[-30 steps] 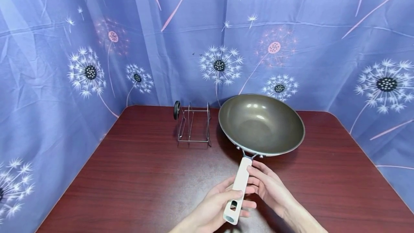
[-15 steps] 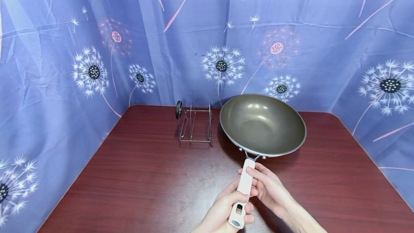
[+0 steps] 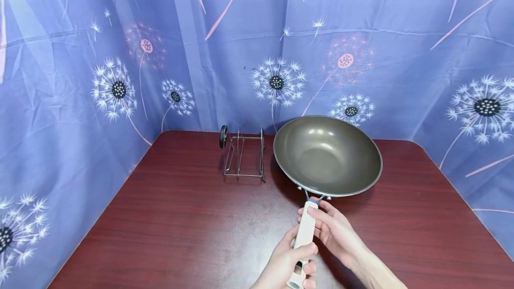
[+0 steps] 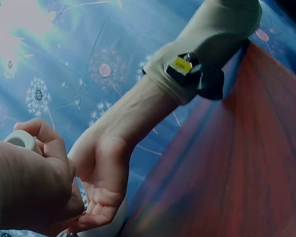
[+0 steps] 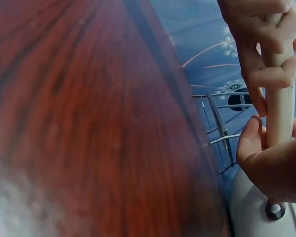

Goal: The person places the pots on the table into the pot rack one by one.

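Note:
A wok [image 3: 327, 155] with a dark grey inside and pale outside [image 5: 249, 212] is at the back right of the table, its opening tilted toward me. Its cream handle [image 3: 308, 222] points down toward me. My left hand [image 3: 286, 258] grips the handle near its free end, thumb across the top and fingers curled round from below. Higher up, close to the wok, my right hand [image 3: 337, 233] holds the handle with its thumb on top and fingers beneath. The left wrist view shows the handle's hollow end [image 4: 20, 138] poking out of the left hand.
A thin wire rack [image 3: 242, 175] with a black disc [image 3: 223, 137] on its left side stands at the back, left of the wok. Blue dandelion-print curtain [image 3: 237, 84] surrounds the dark red wooden table [image 3: 160, 217] at the back and sides.
My left hand has shifted right and closed its fingers and thumb more fully round the handle. The handle's free end has come a little nearer to me. The whole head view has shifted slightly.

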`<state>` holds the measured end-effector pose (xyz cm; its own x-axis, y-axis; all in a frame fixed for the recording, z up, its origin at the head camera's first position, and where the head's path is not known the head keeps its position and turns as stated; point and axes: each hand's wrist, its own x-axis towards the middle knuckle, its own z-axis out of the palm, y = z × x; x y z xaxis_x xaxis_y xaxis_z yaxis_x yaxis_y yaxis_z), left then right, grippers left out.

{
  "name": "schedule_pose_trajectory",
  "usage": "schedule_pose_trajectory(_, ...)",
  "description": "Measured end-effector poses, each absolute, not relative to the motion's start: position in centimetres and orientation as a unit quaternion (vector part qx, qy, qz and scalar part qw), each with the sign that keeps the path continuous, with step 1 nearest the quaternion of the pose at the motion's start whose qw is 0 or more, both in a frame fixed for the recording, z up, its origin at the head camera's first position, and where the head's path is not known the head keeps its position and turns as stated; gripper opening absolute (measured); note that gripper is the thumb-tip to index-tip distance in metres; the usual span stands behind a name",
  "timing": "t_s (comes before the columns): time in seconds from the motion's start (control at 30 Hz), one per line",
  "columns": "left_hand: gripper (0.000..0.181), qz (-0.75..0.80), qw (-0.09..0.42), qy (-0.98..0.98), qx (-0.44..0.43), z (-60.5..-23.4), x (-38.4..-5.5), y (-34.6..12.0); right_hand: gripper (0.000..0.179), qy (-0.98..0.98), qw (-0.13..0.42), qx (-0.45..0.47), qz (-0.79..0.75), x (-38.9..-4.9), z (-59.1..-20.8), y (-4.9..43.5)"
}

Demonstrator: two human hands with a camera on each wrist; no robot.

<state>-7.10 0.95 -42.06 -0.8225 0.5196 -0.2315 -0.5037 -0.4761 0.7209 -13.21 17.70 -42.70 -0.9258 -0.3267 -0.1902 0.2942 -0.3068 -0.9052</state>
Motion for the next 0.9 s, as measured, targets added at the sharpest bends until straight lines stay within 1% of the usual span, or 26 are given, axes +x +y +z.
schedule_pose_trajectory(0.23,0.073,0.844,0.293,0.448,0.037,-42.0,-7.1,0.7,0.051,0.591,0.168,-0.016,-0.789,-12.9,-42.4,17.5)
schedule_pose_trajectory(0.37,0.072,0.839,0.291,0.455,0.061,-42.0,-7.1,0.8,0.058,0.603,0.169,-0.031,-0.779,-12.6,-42.2,17.8)
schedule_pose_trajectory(0.47,0.072,0.837,0.289,0.458,0.073,-42.1,-6.9,0.9,0.056,0.604,0.172,-0.043,-0.777,-12.4,-42.1,18.0)
schedule_pose_trajectory(0.6,0.071,0.832,0.283,0.47,0.079,-42.1,-6.7,0.8,0.049,0.6,0.176,-0.052,-0.779,-12.3,-42.1,17.9)
schedule_pose_trajectory(0.67,0.071,0.83,0.279,0.477,0.079,-42.1,-6.7,0.7,0.05,0.598,0.178,-0.049,-0.78,-12.3,-42.1,17.7)
schedule_pose_trajectory(0.83,0.075,0.833,0.283,0.469,0.08,-41.9,-6.7,0.5,0.053,0.603,0.164,-0.035,-0.78,-12.1,-41.9,17.2)
schedule_pose_trajectory(0.9,0.077,0.836,0.289,0.459,0.083,-41.8,-6.8,0.3,0.05,0.606,0.153,-0.035,-0.78,-12.0,-41.8,17.0)
